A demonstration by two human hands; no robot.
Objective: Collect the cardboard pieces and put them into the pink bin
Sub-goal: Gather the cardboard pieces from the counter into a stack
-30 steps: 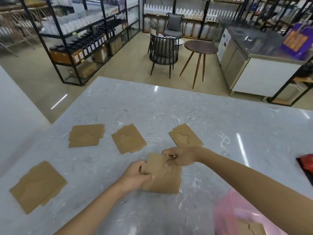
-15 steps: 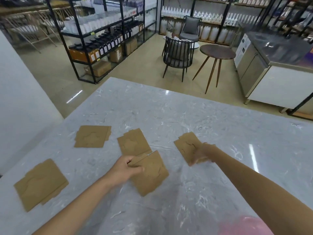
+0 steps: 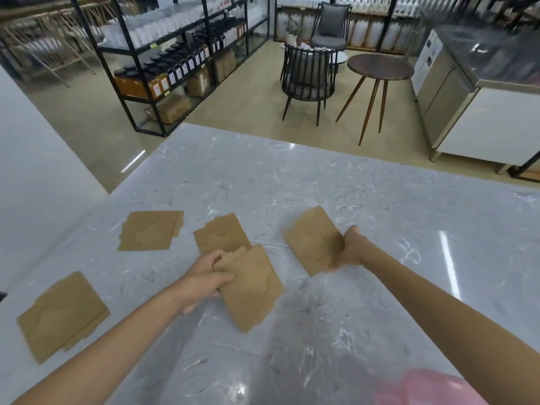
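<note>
Head view, left to right: five cardboard pieces are visible on the grey marble table (image 3: 336,182), plus one pink bin.

1. Near-left piece (image 3: 62,315): flat on the table, near the left edge, untouched.
2. Far-left piece (image 3: 150,230): flat on the table, untouched.
3. Centre piece (image 3: 222,233): flat, its near corner overlapped by the held piece.
4. Held piece (image 3: 252,287): gripped along its left edge by the left hand (image 3: 201,280), fingers curled closed on it, thumb on top.
5. Right piece (image 3: 314,241): gripped at its right edge by the right hand (image 3: 350,249), fingers closed on it. Contact with the table cannot be determined.

Pink bin (image 3: 429,387): bottom right corner, below the right forearm, only partly in frame, well apart from all pieces.
</note>
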